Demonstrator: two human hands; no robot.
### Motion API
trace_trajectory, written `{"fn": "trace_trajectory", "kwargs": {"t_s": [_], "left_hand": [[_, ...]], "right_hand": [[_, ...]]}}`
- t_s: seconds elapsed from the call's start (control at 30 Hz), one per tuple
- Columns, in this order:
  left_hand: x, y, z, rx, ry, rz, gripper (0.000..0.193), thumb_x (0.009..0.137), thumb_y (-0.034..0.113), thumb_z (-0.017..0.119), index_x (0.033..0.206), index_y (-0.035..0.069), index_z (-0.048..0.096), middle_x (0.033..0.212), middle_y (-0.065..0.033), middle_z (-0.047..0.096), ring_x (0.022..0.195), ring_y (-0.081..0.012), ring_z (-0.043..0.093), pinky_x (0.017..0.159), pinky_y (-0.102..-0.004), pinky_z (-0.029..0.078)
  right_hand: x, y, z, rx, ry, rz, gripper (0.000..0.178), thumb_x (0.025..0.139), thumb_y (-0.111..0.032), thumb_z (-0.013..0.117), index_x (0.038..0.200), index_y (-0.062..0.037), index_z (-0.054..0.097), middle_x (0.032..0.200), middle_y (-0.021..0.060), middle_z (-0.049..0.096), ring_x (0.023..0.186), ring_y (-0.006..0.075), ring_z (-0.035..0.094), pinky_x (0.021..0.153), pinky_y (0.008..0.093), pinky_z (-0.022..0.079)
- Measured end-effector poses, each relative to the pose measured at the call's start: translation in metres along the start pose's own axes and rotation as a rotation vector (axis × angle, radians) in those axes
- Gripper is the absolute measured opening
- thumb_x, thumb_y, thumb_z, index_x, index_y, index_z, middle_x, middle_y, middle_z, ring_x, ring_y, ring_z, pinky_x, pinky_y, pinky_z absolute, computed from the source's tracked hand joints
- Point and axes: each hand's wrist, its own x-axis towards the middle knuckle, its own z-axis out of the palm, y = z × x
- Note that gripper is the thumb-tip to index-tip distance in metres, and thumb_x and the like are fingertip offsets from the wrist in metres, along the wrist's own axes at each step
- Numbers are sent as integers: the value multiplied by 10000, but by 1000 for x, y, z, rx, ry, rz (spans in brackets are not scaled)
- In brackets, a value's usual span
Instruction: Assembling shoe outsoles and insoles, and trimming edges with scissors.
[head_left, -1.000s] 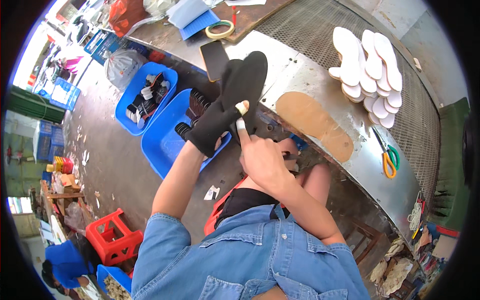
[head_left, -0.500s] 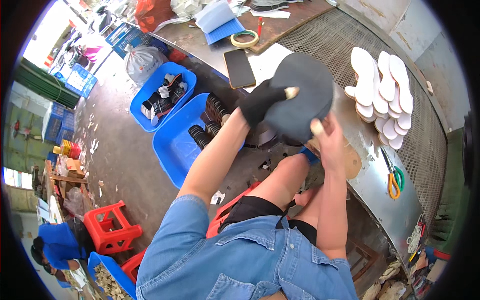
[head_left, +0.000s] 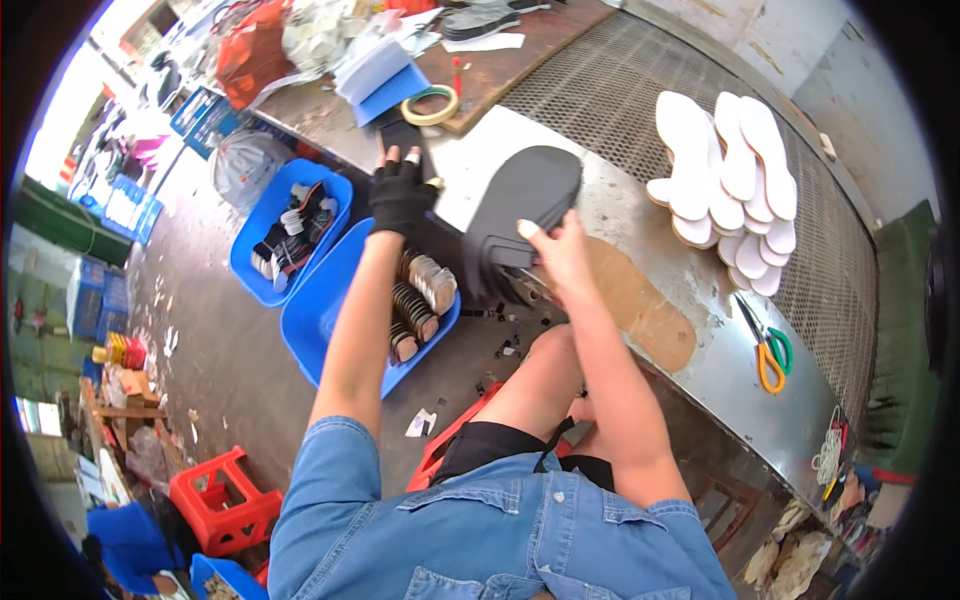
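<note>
The left hand [head_left: 398, 200], in its black fingerless glove, is now off the dark sole [head_left: 530, 190]; half a second ago both hands were on it, the left thumb pressed to its upper face. That seems to leave the sole's weight to the right hand [head_left: 562, 262] alone and the left free for other use. The left grip is wide, fingers spread, with nothing seen in it; it stands in front of the phone [head_left: 400, 132], and whether it touches the phone cannot be told. The right grip is narrow, holding the sole at its near right edge, thumb laid on top and the fingers mostly hidden underneath. The sole hangs at the table's near edge, just beside the white sheet [head_left: 478, 160] and the brown pattern [head_left: 640, 305], tilted, its broad end pointing up and away. Its lower end is blurred, so it is likely moving, and there appears to be a second layer below it. Against the earlier frame, the sole sits lower and farther left in view, more of the brown pattern shows, and the phone, then in plain sight, is mostly covered. The near blue bin [head_left: 335, 300] shows more of its packed rows, no longer crossed by the left forearm as before. The white insoles [head_left: 735, 180] and the scissors [head_left: 768, 355] keep their places on the table [head_left: 740, 400].
</note>
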Motion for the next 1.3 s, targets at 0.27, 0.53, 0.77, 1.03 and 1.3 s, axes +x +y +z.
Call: {"fn": "trace_trajectory", "kwargs": {"t_s": [0.27,0.53,0.77,1.03,1.3], "left_hand": [[-13,100,-62,-259,-222,-25,505,716,462,687,1011,56,626,965,-177,592,925,-340,582,807,-420,470],[16,116,-36,-229,-493,-157,613,637,429,757,1063,16,602,996,-231,623,952,-350,606,839,-397,472],[70,112,-12,-76,-622,21,567,638,502,731,976,57,636,967,-177,639,924,-326,615,796,-402,487],[88,157,1,32,-378,66,494,676,469,703,924,45,650,962,-205,643,924,-329,624,802,-425,489],[90,132,-105,-1034,-744,-241,359,834,196,645,1133,13,571,970,-35,621,853,-108,572,762,-260,461]], "right_hand": [[-8,0,-54,-345,39,-23,400,820,-144,664,1125,37,479,785,72,590,610,105,554,537,250,462],[-112,-50,-113,-953,171,-475,184,783,-65,626,943,24,620,776,99,579,734,223,543,643,315,440],[-123,-34,-170,-860,460,-478,137,776,-26,627,908,9,638,810,102,596,794,246,542,681,344,445],[-121,-22,-192,-751,484,-425,122,820,-22,615,935,-6,652,786,56,562,690,129,571,627,247,460],[-125,-22,-191,-638,463,-382,133,809,-4,619,936,-10,659,784,49,567,672,108,585,606,225,467]]}}
